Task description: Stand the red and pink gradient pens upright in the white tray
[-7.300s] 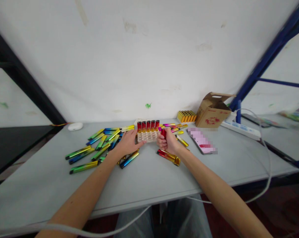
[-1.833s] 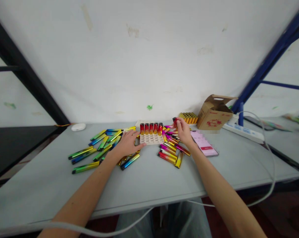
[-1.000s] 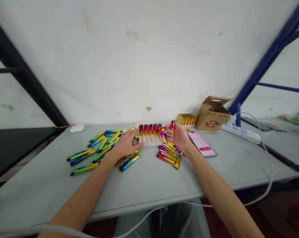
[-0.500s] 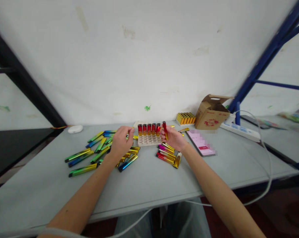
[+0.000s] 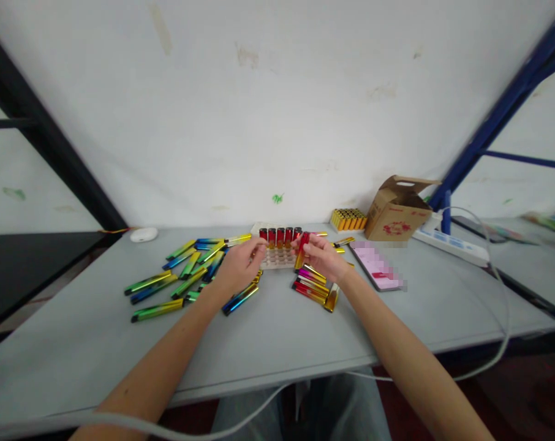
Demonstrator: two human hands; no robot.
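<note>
Green lighters [image 5: 185, 272]: loose on table [image 5: 277, 343], left of tray [image 5: 277, 260].
Left hand [image 5: 238, 266]: curled, fingertips at tray's left edge, likely steadying it; whether it gripped anything could not be told.
Red row [image 5: 280, 236]: upright in tray's rear cells.
Lighter [image 5: 301, 248]: tilted over tray's right edge, pinched by right hand [image 5: 322, 260] just right of tray.
Red pile [image 5: 312, 286]: right-front of tray.

I can read no text from here. The cardboard box [image 5: 399, 214] bears a red print too small for me to make out. The phone [image 5: 377, 268] has a blurred screen. Any lettering on the red lighter [image 5: 301, 248] is too small to tell.
</note>
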